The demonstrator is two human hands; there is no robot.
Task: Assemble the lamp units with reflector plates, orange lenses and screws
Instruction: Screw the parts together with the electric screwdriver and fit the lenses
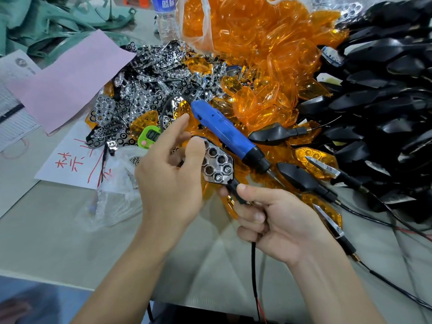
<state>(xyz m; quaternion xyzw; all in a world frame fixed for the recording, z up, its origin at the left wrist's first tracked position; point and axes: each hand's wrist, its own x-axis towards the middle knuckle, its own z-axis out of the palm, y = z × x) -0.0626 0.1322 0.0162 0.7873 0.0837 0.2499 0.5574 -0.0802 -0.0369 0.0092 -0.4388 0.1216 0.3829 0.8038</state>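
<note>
Reaching both bare forearms in from below; gripping the stem of the lamp unit [218, 164] between thumb and curled fingers of the right hand [275, 220]; pressing the thumb of the left hand [168, 183] onto its face, index finger stretching straight upward.

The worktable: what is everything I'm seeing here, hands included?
lamp unit: one, black with chrome face, centre, in the hands
screwdriver: one, blue and black, lying on lenses behind the unit
orange lenses: many, orange, heap and bag, top centre
reflector plates: many, chrome, heap left of centre
housings: many, black, pile at right
timer: one, green, beside the plates
paper: one, pink, left
bottle: one, clear, top
left hand: one, thumb on the unit's chrome face
right hand: one, grips the unit's stem
</note>
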